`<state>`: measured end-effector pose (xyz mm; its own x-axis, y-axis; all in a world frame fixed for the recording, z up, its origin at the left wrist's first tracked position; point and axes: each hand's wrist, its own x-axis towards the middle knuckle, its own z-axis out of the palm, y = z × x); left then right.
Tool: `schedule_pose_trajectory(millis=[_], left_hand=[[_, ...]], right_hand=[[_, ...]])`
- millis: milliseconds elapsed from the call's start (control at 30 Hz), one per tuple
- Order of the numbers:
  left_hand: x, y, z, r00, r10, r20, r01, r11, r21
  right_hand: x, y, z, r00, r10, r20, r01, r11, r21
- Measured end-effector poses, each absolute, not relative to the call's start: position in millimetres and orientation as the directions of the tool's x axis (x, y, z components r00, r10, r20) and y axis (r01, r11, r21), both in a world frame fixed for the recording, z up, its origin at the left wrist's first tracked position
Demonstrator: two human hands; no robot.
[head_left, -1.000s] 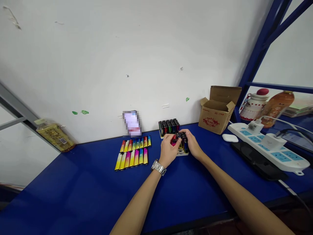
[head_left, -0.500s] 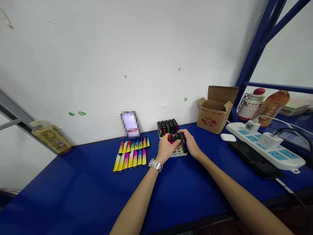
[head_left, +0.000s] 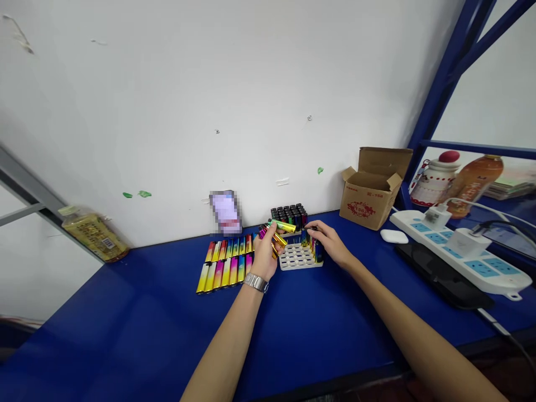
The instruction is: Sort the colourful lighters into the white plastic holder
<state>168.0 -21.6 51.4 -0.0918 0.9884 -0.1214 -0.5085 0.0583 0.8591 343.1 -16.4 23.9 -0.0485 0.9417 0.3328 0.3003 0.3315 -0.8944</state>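
My left hand (head_left: 264,255), with a metal watch at the wrist, is closed around several shiny lighters (head_left: 281,226) that lie tilted in yellow, green and magenta. Right of it, a white tray with holes (head_left: 298,259) lies on the blue table; most of its visible holes hold nothing. Upright lighters (head_left: 319,252) stand along the tray's right side. Over these my right hand (head_left: 333,243) bends, fingertips pinched on the top of a lighter, partly hidden. To the left, two rows of colourful lighters (head_left: 221,273) lie flat, side by side.
A second tray full of black-topped lighters (head_left: 288,215) stands behind, by the wall. A phone (head_left: 226,212) leans on the wall. An open cardboard box (head_left: 364,198), a white case (head_left: 394,237), a black phone (head_left: 439,276) and a power strip (head_left: 460,251) are at right; a bottle (head_left: 94,234) at left.
My left hand has drawn left, away from the tray, with several lighters in it, baring the tray's holes. My right hand has shifted from the tray's side onto the lighters' tops.
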Motion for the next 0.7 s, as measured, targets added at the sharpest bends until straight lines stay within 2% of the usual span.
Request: schedule_pose_trajectory(millis=[67, 133, 233, 300, 367, 433, 500, 567, 700], left_hand=[[161, -25, 53, -0.085, 0.980, -0.180, -0.553, 0.104, 0.827], [155, -29, 55, -0.059, 0.982, -0.179, -0.551, 0.118, 0.826], [143, -35, 57, -0.042, 0.988, -0.152, -0.519, 0.108, 0.848], [132, -38, 59, -0.048, 0.992, -0.113, -0.489, 0.075, 0.869], [117, -41, 61, -0.061, 0.996, -0.067, -0.451, 0.033, 0.892], [99, -44, 63, -0.089, 0.995, -0.051, -0.422, 0.009, 0.906], [79, -45, 64, -0.146, 0.987, -0.069, -0.417, 0.002, 0.909], [61, -46, 63, -0.181, 0.979, -0.091, -0.412, 0.008, 0.911], [35, -47, 56, -0.238, 0.967, -0.095, -0.432, -0.018, 0.902]], right_hand=[[346, -13, 32, -0.089, 0.950, 0.299, 0.302, 0.312, -0.901], [349, -9, 41, -0.128, 0.957, 0.259, 0.405, 0.289, -0.868], [349, -2, 56, -0.185, 0.956, 0.227, 0.625, 0.293, -0.723], [345, -1, 67, -0.190, 0.941, 0.280, 0.686, 0.331, -0.648], [337, -4, 78, -0.126, 0.906, 0.405, 0.666, 0.380, -0.642], [322, -10, 86, -0.051, 0.855, 0.516, 0.576, 0.448, -0.684], [302, -19, 89, -0.081, 0.844, 0.530, 0.464, 0.502, -0.730], [278, -28, 85, -0.203, 0.882, 0.425, 0.450, 0.469, -0.760], [236, -32, 62, -0.316, 0.942, 0.116, 0.616, 0.297, -0.730]])
